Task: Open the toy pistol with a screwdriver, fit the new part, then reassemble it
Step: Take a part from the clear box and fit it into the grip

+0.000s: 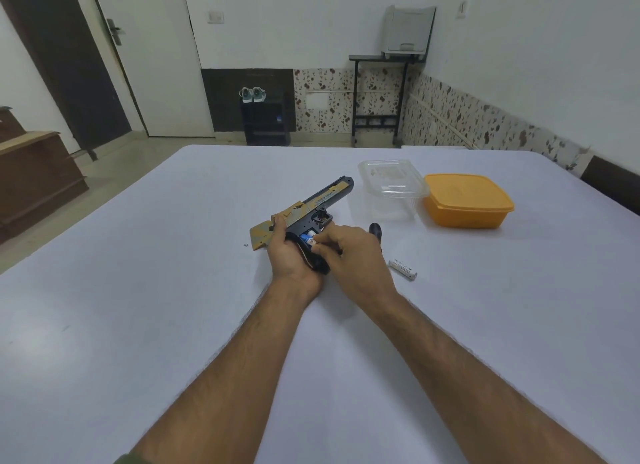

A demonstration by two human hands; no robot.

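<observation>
Both forearms reach forward over the white surface (138, 255) and meet at the pistol (311, 205), which lies on its side near the middle, barrel pointing away and to the right. The left hand (289, 255) wraps the rear of the grip, palm down, thumb lying over the gold slide, its fingers curled under the grip and mostly hidden. The right hand (356, 252) comes in from the right, wrist raised, its fingers (320, 238) bunched and pinching a small blue-and-white part (309, 237) at the open side of the grip. A dark screwdriver handle (375, 229) lies just behind the right hand. A white battery (402, 269) lies on the surface to its right. Farther back stand a clear tub (391, 186) and an orange box (467, 200), touching.
</observation>
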